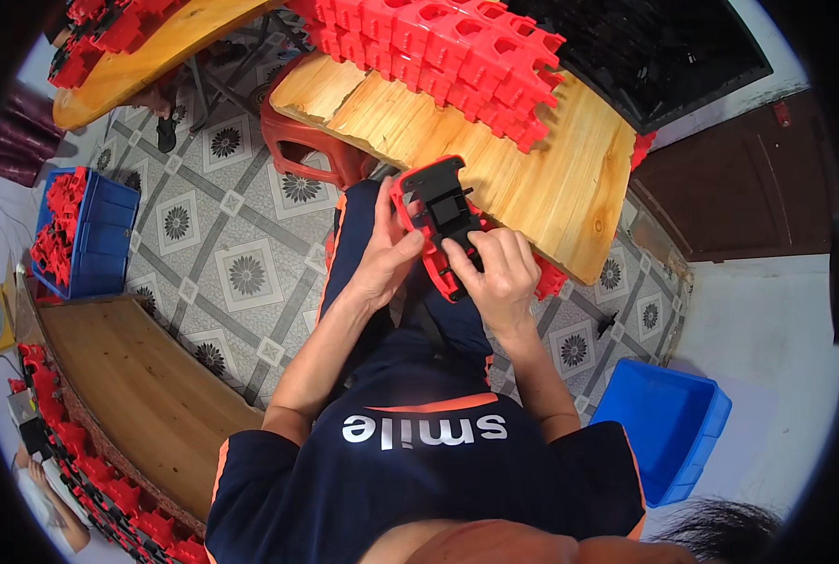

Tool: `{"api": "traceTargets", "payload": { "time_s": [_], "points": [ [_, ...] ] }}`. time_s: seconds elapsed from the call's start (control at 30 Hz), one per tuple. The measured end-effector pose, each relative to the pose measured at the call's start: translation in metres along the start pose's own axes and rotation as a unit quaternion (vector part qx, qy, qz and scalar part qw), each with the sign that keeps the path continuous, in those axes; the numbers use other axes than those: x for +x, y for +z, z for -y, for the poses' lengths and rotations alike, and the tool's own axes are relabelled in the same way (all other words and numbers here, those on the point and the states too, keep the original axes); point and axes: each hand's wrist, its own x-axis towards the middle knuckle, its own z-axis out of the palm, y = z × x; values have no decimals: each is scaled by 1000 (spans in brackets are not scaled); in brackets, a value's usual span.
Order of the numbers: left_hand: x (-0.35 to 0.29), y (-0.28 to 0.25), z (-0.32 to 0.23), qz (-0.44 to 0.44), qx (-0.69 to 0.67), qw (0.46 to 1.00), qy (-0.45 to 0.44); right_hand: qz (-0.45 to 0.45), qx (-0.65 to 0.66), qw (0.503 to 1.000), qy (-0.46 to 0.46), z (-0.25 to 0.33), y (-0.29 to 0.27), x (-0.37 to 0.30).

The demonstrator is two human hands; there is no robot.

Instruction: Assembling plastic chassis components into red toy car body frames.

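Note:
Above my lap, both hands are closed on a red-and-black plastic assembly [447, 209], tilted with its black inner side up. It has a curved red rim and a raised black block in the middle; its exact kind cannot be told. My left hand [388, 256] grips the red left edge, the thumb lying along the rim. On the lower right part, the thumb and bent fingers of my right hand [500, 271] press at the black piece. Whether a small part is pinched there is hidden. More red plastic [549, 279] shows just beyond my right hand.
Stacked red plastic shells [429, 56] lie on the wooden table [570, 202] ahead, beside a black tray [664, 56]. A red stool [344, 162] stands at its left. Blue bins stand left [104, 240] and right [659, 428]. Another person's arm [62, 512] shows lower left.

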Motion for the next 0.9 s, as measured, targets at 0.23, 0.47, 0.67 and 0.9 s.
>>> {"api": "traceTargets", "payload": {
  "time_s": [0.23,0.47,0.67,0.9],
  "points": [
    [-2,21,0,-22,112,993,-16,-52,219,957,186,-7,5,13],
    [4,10,48,-89,192,975,63,112,244,954,136,-27,13,16],
    [23,49,48,-169,76,977,105,120,576,748,306,-43,-26,-20],
    [60,51,86,-143,451,853,221,86,506,762,395,-130,-48,2]
  ]
}}
